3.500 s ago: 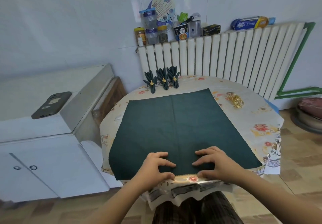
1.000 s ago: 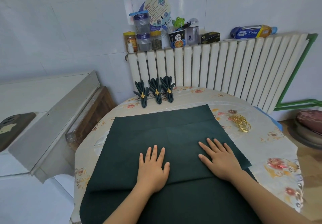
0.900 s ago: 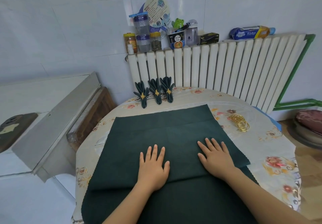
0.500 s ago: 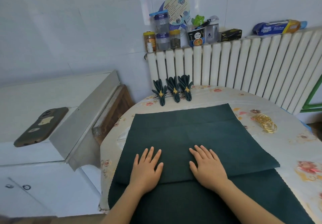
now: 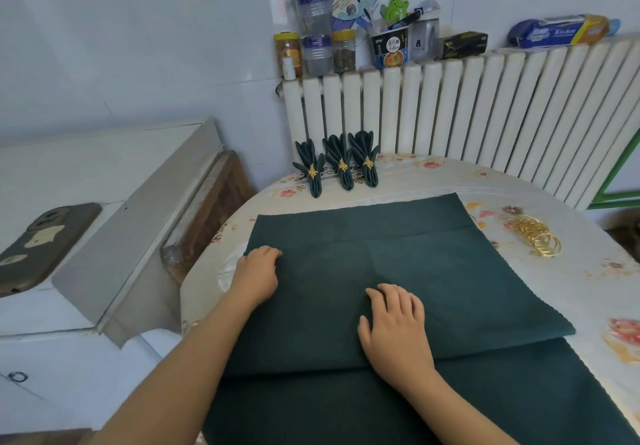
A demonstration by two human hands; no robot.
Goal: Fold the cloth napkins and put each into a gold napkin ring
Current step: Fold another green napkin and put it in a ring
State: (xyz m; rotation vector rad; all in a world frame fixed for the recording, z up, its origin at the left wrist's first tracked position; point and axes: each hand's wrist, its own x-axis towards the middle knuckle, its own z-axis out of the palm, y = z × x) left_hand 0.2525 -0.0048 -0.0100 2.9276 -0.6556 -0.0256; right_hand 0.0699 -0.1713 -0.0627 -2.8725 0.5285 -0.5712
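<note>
Our left hand (image 5: pixel 258 276) curled on green napkin's (image 5: pixel 433 271) left edge, grip unclear, right hand (image 5: pixel 394 327) flat w/ fingers relaxed on its folded flap, gold rings (image 5: pixel 536 239) on desk (image 5: pixel 588 271) at right

Two bare forearms come in from the bottom edge, each ending in a bare hand. No sleeve or cuff shows on either arm as far as the frame reaches; the skin is uncovered from the wrist down to the lower edge. The left hand (image 5: pixel 257 276) wears no ring, watch, bracelet or glove. The right hand (image 5: pixel 394 328) is likewise bare, with nothing on its fingers or wrist. Its nails look short and unpainted; the left hand's nails are out of sight. Both forearms are slim and smooth, without visible marks, bands or straps. Nothing else of the person's clothing can be made out.
</note>
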